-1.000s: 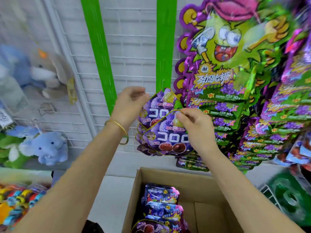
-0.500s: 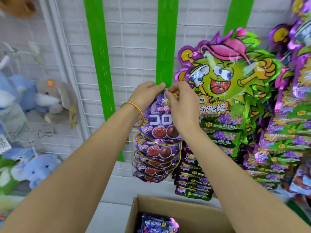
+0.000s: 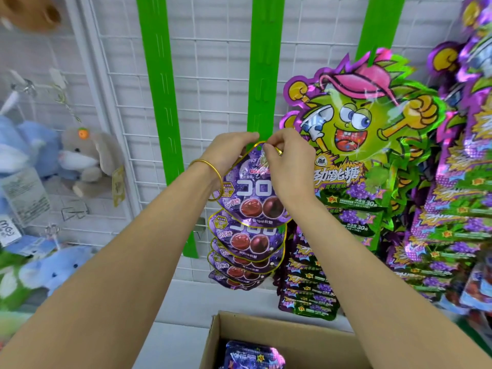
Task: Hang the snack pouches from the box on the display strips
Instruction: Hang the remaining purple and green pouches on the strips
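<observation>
A purple grape-gummy pouch [image 3: 251, 193] hangs flat against the middle green display strip [image 3: 262, 67], at the strip's lower part. My left hand [image 3: 229, 153] pinches the pouch's top left edge. My right hand [image 3: 286, 161] pinches its top right corner, right at the strip. Below it several identical purple pouches [image 3: 246, 246] hang in an overlapping column. At the bottom the open cardboard box [image 3: 269, 328] holds more purple pouches [image 3: 253, 355].
A bare green strip [image 3: 162, 89] hangs to the left on the white wire grid [image 3: 218, 75]. A third strip [image 3: 378, 25] on the right carries green-and-purple candy bags [image 3: 354, 145]; more bags [image 3: 458, 209] crowd the far right. Plush toys [image 3: 85, 155] hang at the left.
Both hands raised the pouch from just above the box up to the middle strip, above the column of hung pouches. The view tilted up, and less of the box shows.
</observation>
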